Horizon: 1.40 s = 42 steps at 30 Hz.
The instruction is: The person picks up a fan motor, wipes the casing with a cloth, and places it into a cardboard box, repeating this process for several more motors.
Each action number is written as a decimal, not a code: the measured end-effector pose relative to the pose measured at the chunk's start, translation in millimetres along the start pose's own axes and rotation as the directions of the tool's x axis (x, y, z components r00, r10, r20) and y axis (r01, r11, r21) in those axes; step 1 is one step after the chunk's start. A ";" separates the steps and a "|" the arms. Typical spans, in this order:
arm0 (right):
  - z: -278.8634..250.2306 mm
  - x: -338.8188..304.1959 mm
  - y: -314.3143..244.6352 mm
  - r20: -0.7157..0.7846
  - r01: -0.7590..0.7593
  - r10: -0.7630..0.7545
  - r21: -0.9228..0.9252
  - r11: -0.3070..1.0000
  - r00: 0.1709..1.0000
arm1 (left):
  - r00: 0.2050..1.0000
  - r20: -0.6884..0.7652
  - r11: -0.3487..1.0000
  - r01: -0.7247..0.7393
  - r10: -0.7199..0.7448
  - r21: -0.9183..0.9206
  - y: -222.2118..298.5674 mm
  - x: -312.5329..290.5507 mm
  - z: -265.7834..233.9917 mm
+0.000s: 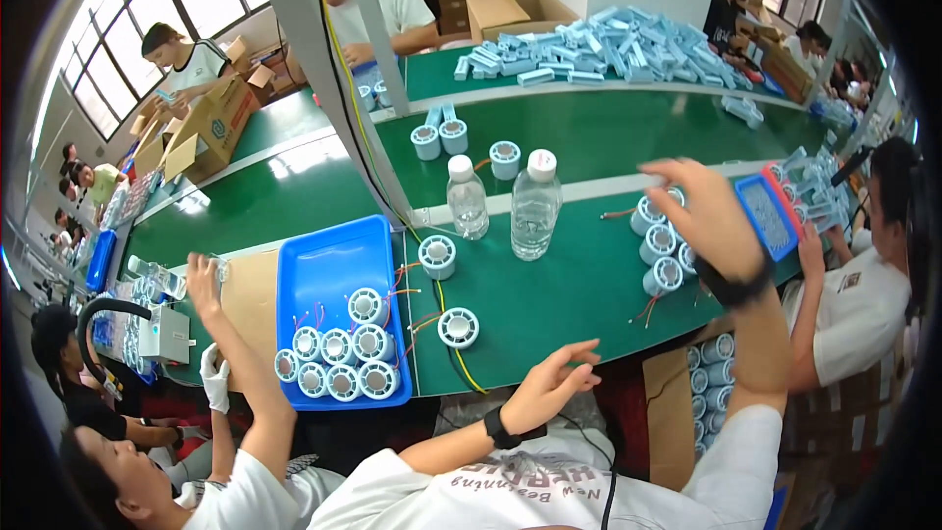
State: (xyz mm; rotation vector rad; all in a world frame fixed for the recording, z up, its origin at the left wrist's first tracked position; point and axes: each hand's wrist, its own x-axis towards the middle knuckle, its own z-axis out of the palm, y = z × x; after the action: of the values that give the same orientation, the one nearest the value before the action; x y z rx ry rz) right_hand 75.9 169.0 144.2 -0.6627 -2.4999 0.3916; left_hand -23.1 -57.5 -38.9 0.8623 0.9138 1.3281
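My left hand hovers just off the table's front edge, fingers loosely stretched out and nothing seen in them. A black band circles that wrist. Over at the right, my right hand is raised above a cluster of light-blue round motor housings with thin wires, its fingers apart. It partly covers the cluster, and whether it touches any housing I cannot tell. Two similar pieces stand left of me on the green table: one housing near the front edge, another housing farther back.
A blue tray holds several housings, beside a co-worker's arm. Two clear bottles stand mid-table. Behind them runs a green belt with housings and a heap of light-blue handles. Another co-worker sits right, near a blue bin; a box of housings is below.
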 end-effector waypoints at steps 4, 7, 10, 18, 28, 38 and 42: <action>74.8 115.5 71.5 0.346 0.137 -0.135 0.020 0.990 0.929 | 0.998 -0.056 1.000 -0.003 0.003 0.004 4.6 -11.1 -0.7; 144.7 173.7 112.8 0.544 0.337 -0.258 -0.049 0.940 0.798 | 0.993 -0.120 0.999 0.013 -0.008 0.038 10.3 -20.2 -0.7; 199.2 195.0 123.4 0.589 0.344 -0.285 0.012 0.939 0.756 | 0.986 -0.167 0.999 0.007 0.001 0.046 13.1 -25.8 -7.0; 245.7 198.8 137.0 0.630 0.214 -0.107 -0.096 0.972 0.769 | 0.966 -0.257 0.997 0.024 -0.006 0.067 17.7 -23.4 -18.3; 54.4 101.7 121.0 0.146 0.177 -0.189 0.093 0.980 0.971 | 0.972 -0.219 0.988 -0.055 0.086 0.144 19.8 -18.0 -14.3; 1.3 -69.1 43.3 0.424 -0.124 -0.107 0.482 0.868 0.899 | 0.800 -0.025 0.572 -0.406 0.599 0.713 31.5 30.3 19.6; 0.5 -93.0 18.5 0.447 -0.191 -0.029 0.441 0.877 0.894 | 0.779 -0.002 0.587 -0.471 0.627 0.659 20.1 33.3 34.4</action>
State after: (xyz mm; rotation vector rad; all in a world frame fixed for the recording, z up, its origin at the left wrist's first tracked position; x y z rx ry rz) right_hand 151.9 135.5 98.5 -0.5176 -2.6237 1.2728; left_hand 0.9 -23.1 -8.4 1.6515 1.3952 1.7162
